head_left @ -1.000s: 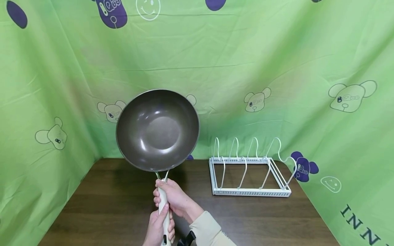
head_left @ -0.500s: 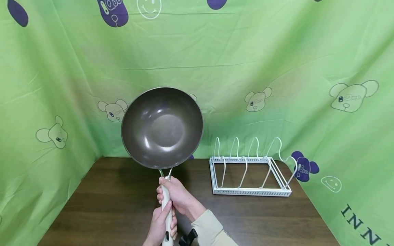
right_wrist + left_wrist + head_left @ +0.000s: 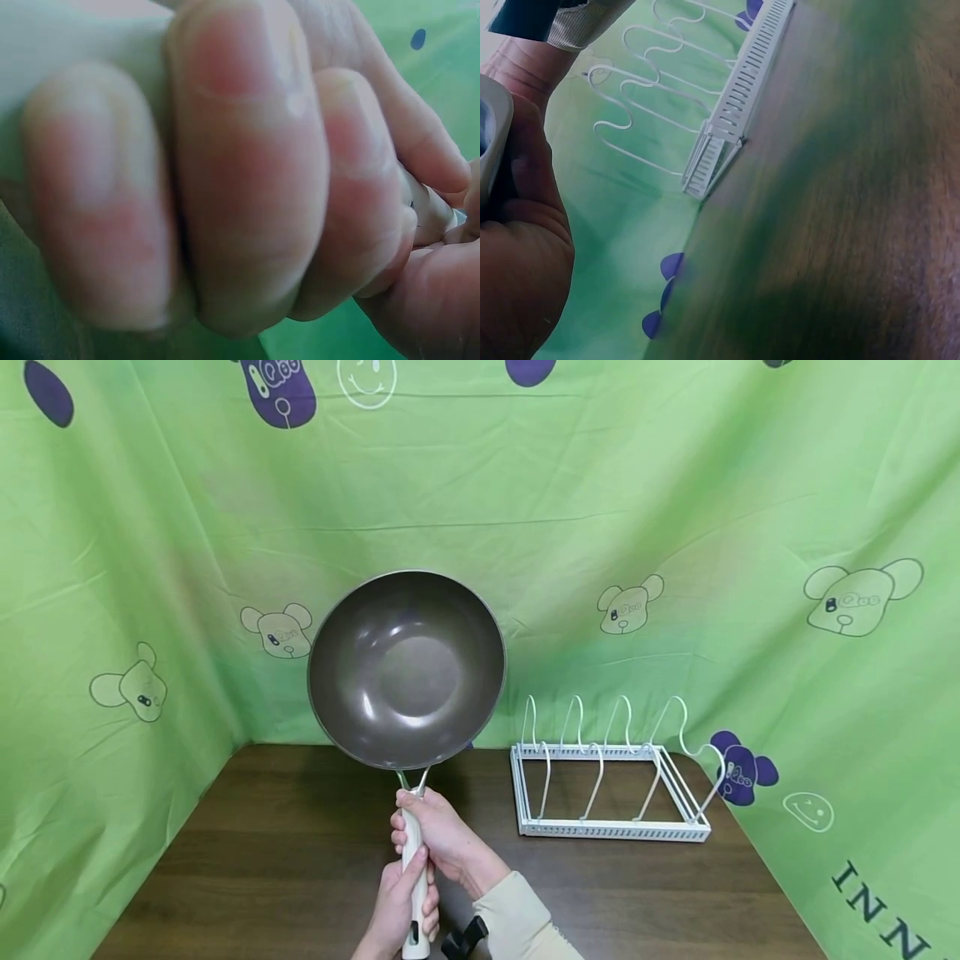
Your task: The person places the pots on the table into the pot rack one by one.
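A dark grey wok is held upright above the table, its inside facing me. Both hands grip its cream handle. My right hand, in a beige sleeve, holds the upper part just under the metal fork. My left hand wraps the lower end near the bottom edge of the head view. In the right wrist view, curled fingers fill the picture, pressed round the handle. The left wrist view shows my left palm beside the handle.
A white wire dish rack stands on the dark wooden table at the back right, also visible as the rack in the left wrist view. Green printed cloth hangs behind and on both sides.
The wok and both hands have drifted a little to the right, towards the rack. The grip on the handle is the same.
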Motion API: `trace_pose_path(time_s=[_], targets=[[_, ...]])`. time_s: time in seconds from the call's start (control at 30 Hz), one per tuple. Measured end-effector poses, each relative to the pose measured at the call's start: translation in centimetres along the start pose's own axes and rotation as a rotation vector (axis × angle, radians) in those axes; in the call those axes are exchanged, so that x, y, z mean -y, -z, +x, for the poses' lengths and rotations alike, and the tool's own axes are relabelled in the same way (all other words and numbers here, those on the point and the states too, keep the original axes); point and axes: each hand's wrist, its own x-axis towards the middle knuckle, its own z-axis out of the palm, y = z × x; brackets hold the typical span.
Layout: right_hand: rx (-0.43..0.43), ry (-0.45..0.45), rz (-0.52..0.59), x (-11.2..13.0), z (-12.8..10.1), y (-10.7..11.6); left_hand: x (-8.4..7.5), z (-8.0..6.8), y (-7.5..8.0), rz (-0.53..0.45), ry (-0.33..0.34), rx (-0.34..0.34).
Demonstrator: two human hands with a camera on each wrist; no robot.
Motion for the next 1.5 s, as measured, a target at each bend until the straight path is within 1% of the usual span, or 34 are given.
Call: trace_pose_path(time_s=[0.2,0.4,0.67,0.9,1.23,1.5], targets=[[0.006,0.005,-0.006,0.0,0.0,0.2,0.0,0.1,0.0,-0.008,0.006,0.011],[-0.006,0.001,0.001,0.1,0.1,0.3,-0.3,0.2,-0.2,-0.012,0.014,0.026],[-0.023,-0.006,0.006,0.4,0.1,0.4,-0.6,0.4,-0.6,-0.016,0.043,0.008],[-0.028,0.0,0.004,0.7,-0.1,0.5,-0.6,0.5,-0.6,-0.004,0.054,0.011],[-0.038,0.007,0.006,1.2,-0.3,0.9,-0.6,1.1,-0.6,0.013,0.067,0.031],[-0.051,0.019,-0.022,1.5,-0.4,1.3,-0.4,1.7,-0.6,0.015,0.067,0.06]])
